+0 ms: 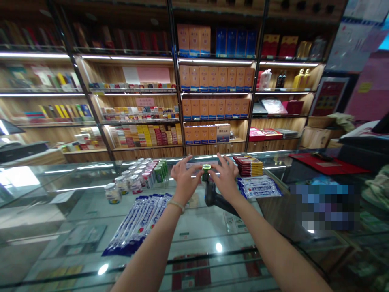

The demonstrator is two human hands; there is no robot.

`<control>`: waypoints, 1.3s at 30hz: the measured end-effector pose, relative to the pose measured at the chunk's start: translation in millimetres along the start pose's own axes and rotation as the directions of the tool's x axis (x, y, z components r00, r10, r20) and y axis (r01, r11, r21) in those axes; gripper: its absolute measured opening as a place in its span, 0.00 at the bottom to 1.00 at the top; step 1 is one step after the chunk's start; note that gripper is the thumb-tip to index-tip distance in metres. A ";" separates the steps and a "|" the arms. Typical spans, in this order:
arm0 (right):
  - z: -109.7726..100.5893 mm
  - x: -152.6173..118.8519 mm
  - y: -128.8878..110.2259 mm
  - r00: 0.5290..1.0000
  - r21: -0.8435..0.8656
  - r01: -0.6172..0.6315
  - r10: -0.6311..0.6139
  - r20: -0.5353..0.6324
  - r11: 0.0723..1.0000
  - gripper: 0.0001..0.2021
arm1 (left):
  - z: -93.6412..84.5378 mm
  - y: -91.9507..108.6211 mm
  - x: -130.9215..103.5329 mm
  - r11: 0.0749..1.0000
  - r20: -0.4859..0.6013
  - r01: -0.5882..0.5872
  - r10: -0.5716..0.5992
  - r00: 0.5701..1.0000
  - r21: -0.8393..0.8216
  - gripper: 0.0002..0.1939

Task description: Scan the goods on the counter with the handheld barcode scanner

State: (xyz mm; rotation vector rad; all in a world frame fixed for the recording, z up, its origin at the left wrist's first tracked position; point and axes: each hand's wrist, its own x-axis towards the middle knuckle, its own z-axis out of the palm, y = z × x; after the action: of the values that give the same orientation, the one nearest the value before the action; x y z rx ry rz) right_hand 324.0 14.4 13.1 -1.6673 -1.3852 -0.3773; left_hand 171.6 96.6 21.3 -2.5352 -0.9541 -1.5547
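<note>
Small green container with a pale, shiny top [206, 167]: raised at the centre of the view, above the front middle of what lies below; probably lifted there so its top faces the wearer.
Wooden wall shelving with dark uprights [146, 152]: fills the background; orange-brown cartons with blue bases [217, 108] stand in even rows, likely so their fronts show.
Long glass-topped counter [194, 229]: carries the goods, its middle left fairly open, perhaps as working room.
Blue-and-white shiny packets [136, 225]: overlapped at the left, apparently so that each edge can be picked up.
White-lidded clear jars [135, 183]: grouped behind those packets, with slim green tubes [159, 173] at their right, seemingly sorted by kind.
Second batch of blue-and-white packets [259, 187]: flat at the right, before a stack of red-and-yellow flat boxes [249, 166].
Left hand [186, 180]: pinching the container's left side with its fingertips.
Right hand [227, 178]: pinching the opposite side; the two-sided hold presumably steadies so small a piece.
Black plastic handheld device [209, 195]: directly below the container in view, whether touching cannot be told.
</note>
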 end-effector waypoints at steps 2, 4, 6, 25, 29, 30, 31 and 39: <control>-0.8 1.2 -2.4 1.000 -0.001 -0.005 0.005 -0.006 1.000 0.13 | -0.4 -0.2 3.4 1.000 0.005 -0.010 0.010 1.000 0.000 0.07; -1.4 3.9 -5.4 1.000 -0.007 -0.006 0.006 -0.014 1.000 0.12 | -2.2 0.4 8.2 1.000 0.018 -0.018 0.018 1.000 -0.002 0.07; -1.9 7.6 -9.0 0.999 -0.016 -0.005 0.004 -0.034 1.000 0.11 | -6.2 2.0 13.6 1.000 0.032 -0.022 0.022 0.999 0.004 0.07; 23.4 22.2 -86.6 0.987 0.027 0.159 -0.159 0.000 0.987 0.07 | -105.6 -34.4 22.7 0.951 0.126 -0.131 0.098 0.987 0.281 0.08; 36.4 26.9 -102.7 0.985 0.029 0.173 -0.173 0.013 0.984 0.07 | -117.8 -48.3 21.9 0.946 0.116 -0.099 0.066 0.991 0.308 0.07; 40.3 27.9 -106.7 0.985 0.029 0.173 -0.173 0.014 0.985 0.07 | -120.6 -52.0 22.0 0.945 0.114 -0.089 0.055 0.992 0.315 0.07; 44.5 28.7 -110.7 0.985 0.029 0.171 -0.171 0.015 0.985 0.07 | -123.3 -55.6 22.0 0.943 0.113 -0.082 0.047 0.992 0.323 0.07; 80.5 26.3 -132.5 0.987 0.089 0.156 -0.159 0.030 0.984 0.07 | -139.4 -78.7 13.6 0.896 0.080 -0.063 0.030 0.996 0.439 0.06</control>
State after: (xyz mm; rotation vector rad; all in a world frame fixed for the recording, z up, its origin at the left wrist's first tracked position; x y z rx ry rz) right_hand 189.4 88.4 46.7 -1.5060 -1.5453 -0.3724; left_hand 24.3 122.8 79.9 -2.2799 -1.0966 -1.0826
